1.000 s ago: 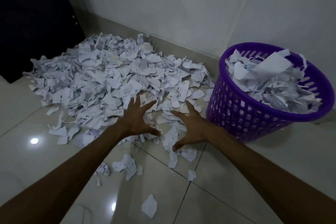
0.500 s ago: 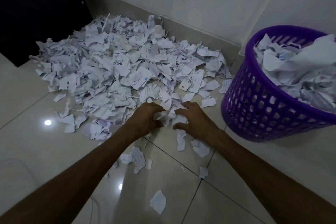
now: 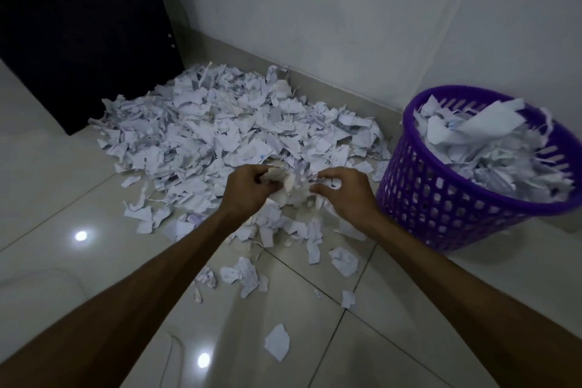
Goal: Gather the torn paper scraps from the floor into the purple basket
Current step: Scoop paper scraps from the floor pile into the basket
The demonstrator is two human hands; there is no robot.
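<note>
A wide heap of torn white paper scraps (image 3: 226, 132) covers the tiled floor against the wall. My left hand (image 3: 248, 190) and my right hand (image 3: 345, 195) are raised just above the heap's near edge, fingers curled around a shared bunch of scraps (image 3: 293, 189) held between them. The purple basket (image 3: 447, 198) stands to the right of my right hand, filled above its rim with paper. Several loose scraps (image 3: 244, 277) lie on the tiles below my hands.
A dark cabinet (image 3: 78, 25) stands at the back left beside the heap. The white wall (image 3: 346, 25) and its skirting run behind heap and basket. One stray scrap (image 3: 277, 342) lies on the glossy tiles near me.
My hands went from flat and spread on the heap to drawn together, then closed on a bunch of scraps and lifted it off the floor.
</note>
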